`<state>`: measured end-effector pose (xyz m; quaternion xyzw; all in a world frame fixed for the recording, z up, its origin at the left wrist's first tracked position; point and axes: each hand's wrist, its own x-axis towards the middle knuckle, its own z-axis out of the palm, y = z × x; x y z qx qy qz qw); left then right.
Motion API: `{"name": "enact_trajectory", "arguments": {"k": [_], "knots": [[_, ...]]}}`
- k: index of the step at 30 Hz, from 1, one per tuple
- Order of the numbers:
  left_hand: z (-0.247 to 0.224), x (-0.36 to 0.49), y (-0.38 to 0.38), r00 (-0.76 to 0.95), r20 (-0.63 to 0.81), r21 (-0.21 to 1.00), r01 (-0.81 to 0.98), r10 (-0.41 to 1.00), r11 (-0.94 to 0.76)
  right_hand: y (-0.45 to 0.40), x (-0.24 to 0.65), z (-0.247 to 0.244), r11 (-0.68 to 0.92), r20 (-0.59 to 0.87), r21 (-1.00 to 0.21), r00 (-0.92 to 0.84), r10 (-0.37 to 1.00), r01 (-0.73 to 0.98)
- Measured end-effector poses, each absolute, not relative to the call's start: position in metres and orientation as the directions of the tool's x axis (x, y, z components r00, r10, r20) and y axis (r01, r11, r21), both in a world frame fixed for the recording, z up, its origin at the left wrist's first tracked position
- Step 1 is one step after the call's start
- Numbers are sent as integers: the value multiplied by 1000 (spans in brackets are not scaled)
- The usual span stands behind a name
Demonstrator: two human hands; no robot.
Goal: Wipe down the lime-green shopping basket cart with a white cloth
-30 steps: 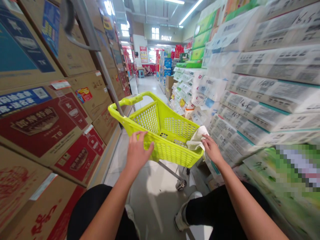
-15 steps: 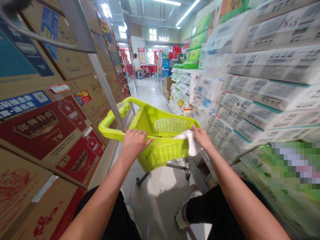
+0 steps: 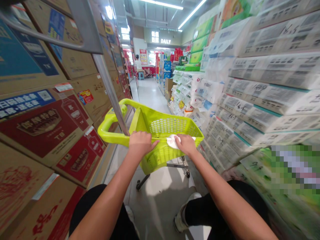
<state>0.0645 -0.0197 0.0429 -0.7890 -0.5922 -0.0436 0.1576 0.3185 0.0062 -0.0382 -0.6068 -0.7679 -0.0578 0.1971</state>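
Note:
A yellow-green shopping cart (image 3: 160, 156) stands sideways in front of me, its handle end to the left. My left hand (image 3: 141, 143) is closed over the near rim of its basket, close to the foot of a grey metal bar. Further right on the same rim, my right hand (image 3: 185, 144) presses a white cloth (image 3: 172, 141) against the edge, fingers wrapped over it. Part of the cloth is hidden under the hand. Holes pattern the basket's far side.
Stacked cartons (image 3: 47, 123) line the left side. Packs of wrapped paper (image 3: 265, 90) are piled high on the right, close to the cart. A grey metal frame (image 3: 92, 26) rises at upper left. Far down the aisle a person (image 3: 138, 63) is beside a blue stool (image 3: 141, 75).
My right hand has slid left along the near rim with the white cloth, away from the right corner and closer to my left hand. My left hand has shifted slightly right in view.

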Motion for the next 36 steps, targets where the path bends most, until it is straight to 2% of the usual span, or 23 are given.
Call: {"name": "enact_trajectory", "arguments": {"k": [3, 6, 11, 17, 20, 25, 27, 33, 36], "knots": [[49, 68, -6, 293, 153, -192, 946, 944, -262, 6, 268, -30, 306, 364, -168, -229, 903, 937], [47, 65, 7, 298, 163, -175, 947, 940, -270, 10, 248, -24, 250, 333, -166, -185, 925, 954], [41, 56, 17, 262, 268, -104, 965, 927, -242, 21, 287, -30, 117, 319, -111, -77, 945, 987], [39, 60, 15, 294, 283, -150, 954, 913, -261, 17, 330, -31, 5, 352, -100, 31, 936, 995], [38, 66, 11, 322, 289, -162, 945, 901, -285, 13, 296, -26, 58, 374, -119, -9, 927, 991], [38, 64, 5, 355, 314, -180, 933, 880, -312, 10, 222, -19, 332, 437, -195, -221, 872, 923], [39, 54, 5, 357, 334, -188, 932, 873, -309, 9, 222, -21, 355, 440, -210, -237, 866, 911], [45, 22, 13, 345, 315, -224, 932, 884, -284, 5, 302, -48, 208, 447, -116, -136, 884, 971], [43, 21, 13, 362, 319, -217, 928, 876, -304, 6, 324, -54, 90, 437, -113, -31, 899, 990]]}}
